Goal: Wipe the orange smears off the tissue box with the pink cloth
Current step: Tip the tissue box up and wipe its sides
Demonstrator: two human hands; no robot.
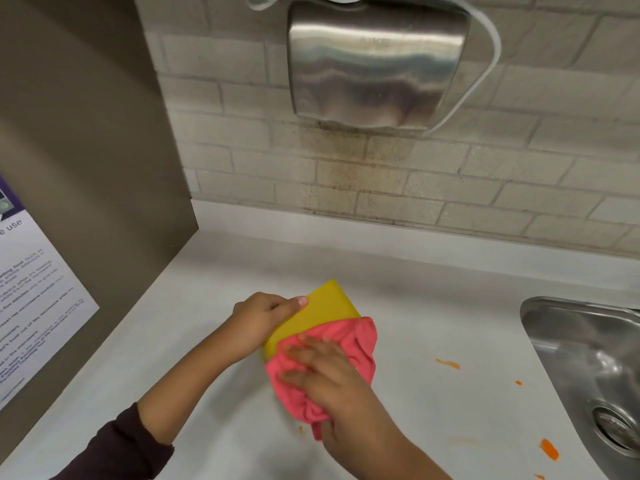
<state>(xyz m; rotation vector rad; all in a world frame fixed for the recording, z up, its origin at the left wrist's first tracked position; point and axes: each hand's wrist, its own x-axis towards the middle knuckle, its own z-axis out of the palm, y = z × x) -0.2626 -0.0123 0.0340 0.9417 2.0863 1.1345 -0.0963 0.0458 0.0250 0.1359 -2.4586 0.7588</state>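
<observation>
Right now the yellow tissue box point(320, 315) lies on the white bench point(433, 306), well to the left of the steel sink point(588, 358). The left hand point(258, 322) holds the box's left edge — fingers curled on the side, thumb pressed flat on top, so its grip is clamped on the box. The right hand point(332, 379) lies flat on the pink cloth point(332, 358), fingers spread apart and pressing down. The hand looks blurry. The cloth is bunched up and covers the near end of the box; the far end of the box sticks out past it, and that part looks plain yellow. Whether smears lie under the cloth, you cannot tell.

Orange smears point(447, 364) sit on the bench between the box and the sink — a streak, a small dot, and a bigger blob point(549, 449) close to the sink's near corner. A tiny orange speck lies just beside the cloth's near tip.

On the tiled wall behind the box hangs a shiny metal hand dryer point(375, 64). A printed notice point(31, 292) is stuck on the brown panel far to the left of the box. A dark sleeve point(117, 448) covers the left arm.
</observation>
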